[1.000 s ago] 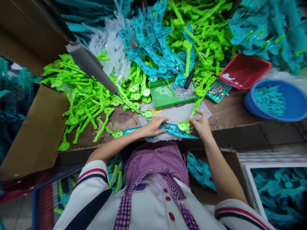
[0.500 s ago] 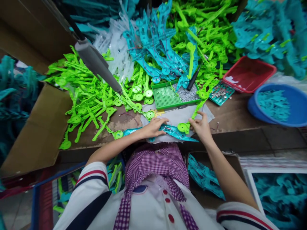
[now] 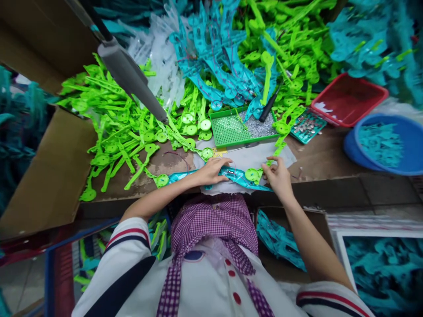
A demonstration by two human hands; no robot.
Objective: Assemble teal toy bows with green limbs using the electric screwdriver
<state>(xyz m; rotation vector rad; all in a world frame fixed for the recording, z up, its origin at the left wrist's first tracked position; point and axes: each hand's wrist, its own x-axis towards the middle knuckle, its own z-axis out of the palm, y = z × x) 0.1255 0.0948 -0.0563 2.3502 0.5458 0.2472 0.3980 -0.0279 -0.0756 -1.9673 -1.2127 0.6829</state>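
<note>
A long teal plastic part (image 3: 239,177) lies on the grey cloth (image 3: 280,164) at the table's front edge. My left hand (image 3: 211,171) curves over its middle and holds it, thumb and fingers on either side of a small opening. On the teal part's right end sits the round end of a lime-green plastic arm (image 3: 253,175). My right hand (image 3: 279,177) pinches this green arm near its round end with thumb and fingertips. Another green arm (image 3: 161,180) has its round end at the teal part's left end.
Ahead stands a green tray (image 3: 228,127) of small metal pieces, with a black-handled screwdriver (image 3: 270,105) over it. Green arms (image 3: 112,119) heap behind. A grey power screwdriver (image 3: 130,77) hangs at left. To the right are a red tray (image 3: 353,99) and a blue bowl (image 3: 410,149).
Both hands keep their holds on the teal part and the green arm. My right hand shifts only slightly. The view has moved a little.
</note>
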